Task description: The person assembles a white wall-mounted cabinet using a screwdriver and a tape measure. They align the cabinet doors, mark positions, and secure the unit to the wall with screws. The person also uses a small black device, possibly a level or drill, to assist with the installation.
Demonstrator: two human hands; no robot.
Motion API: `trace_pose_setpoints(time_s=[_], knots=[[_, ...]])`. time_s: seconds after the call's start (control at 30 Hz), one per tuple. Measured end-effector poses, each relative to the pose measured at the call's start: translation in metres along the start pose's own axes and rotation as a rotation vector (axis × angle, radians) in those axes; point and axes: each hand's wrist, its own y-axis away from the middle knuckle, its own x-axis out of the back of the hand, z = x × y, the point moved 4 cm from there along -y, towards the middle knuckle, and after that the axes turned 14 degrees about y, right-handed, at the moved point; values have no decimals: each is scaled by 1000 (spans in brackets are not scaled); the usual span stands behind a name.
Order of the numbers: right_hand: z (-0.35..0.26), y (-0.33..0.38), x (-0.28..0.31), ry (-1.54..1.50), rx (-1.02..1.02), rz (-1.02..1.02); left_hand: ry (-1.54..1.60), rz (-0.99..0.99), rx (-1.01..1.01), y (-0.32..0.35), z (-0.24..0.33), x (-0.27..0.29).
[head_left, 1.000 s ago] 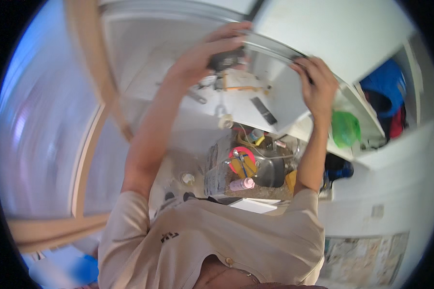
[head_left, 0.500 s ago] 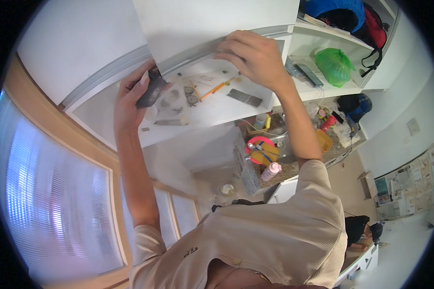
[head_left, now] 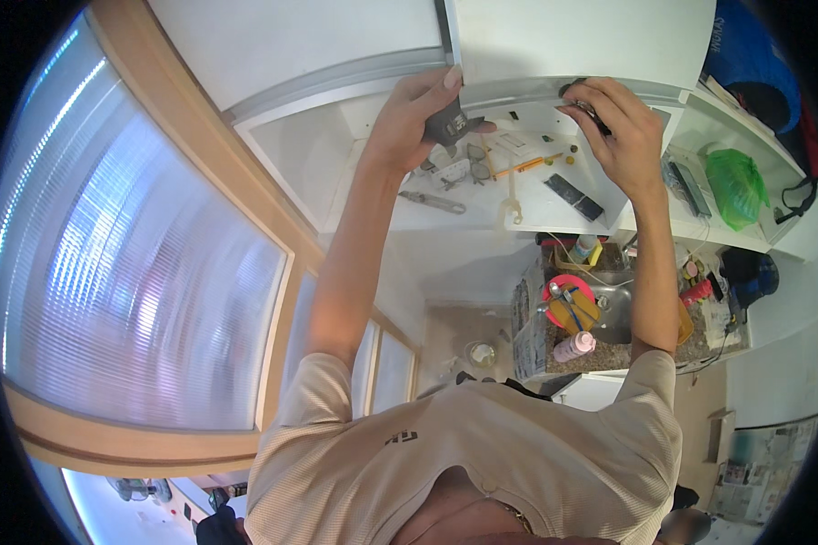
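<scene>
My left hand (head_left: pixel 402 123) grips a dark grey, blocky thing (head_left: pixel 449 125) with a light mark, just below the cabinet doors' edge. Its exact kind does not show. To the right, my right hand (head_left: pixel 625 134) pinches a small dark thing (head_left: pixel 580 98) in front of the pale door (head_left: pixel 577 41), partly covered by the fingers. Between and below both hands lies a white shelf (head_left: pixel 543 193). On it are eyeglasses (head_left: pixel 478 162), an orange pencil (head_left: pixel 529 165), a flat black rectangular piece (head_left: pixel 573 196), a long grey metal tool (head_left: pixel 434 202) and a pale wrench-shaped piece (head_left: pixel 512 204).
A green plastic bag (head_left: pixel 736 189) sits on the shelf at right. Lower down, a counter holds a steel sink (head_left: pixel 616 313), a pink plate (head_left: pixel 583 289) and a pink bottle (head_left: pixel 574 346). A large ribbed glass panel (head_left: pixel 145 245) in a wooden frame fills the left.
The view has shifted, so the shelf and both hands appear farther right. A small dark thing now shows in my right fingers. My left hand keeps the dark grey thing.
</scene>
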Motion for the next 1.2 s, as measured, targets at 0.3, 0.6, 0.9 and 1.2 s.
trace_pose_setpoints(time_s=[0.3,0.6,0.9,1.2], knots=[[-6,15,24,86,8,165,-63,227,-164,36,-5,-26],[-6,43,66,-176,-237,228,-325,10,-309,66,-7,-101],[-23,69,94,-174,-439,345,-632,-403,-621,69,-31,-157],[-19,94,126,-306,-791,393,-630,-284,-878,55,-81,-176]])
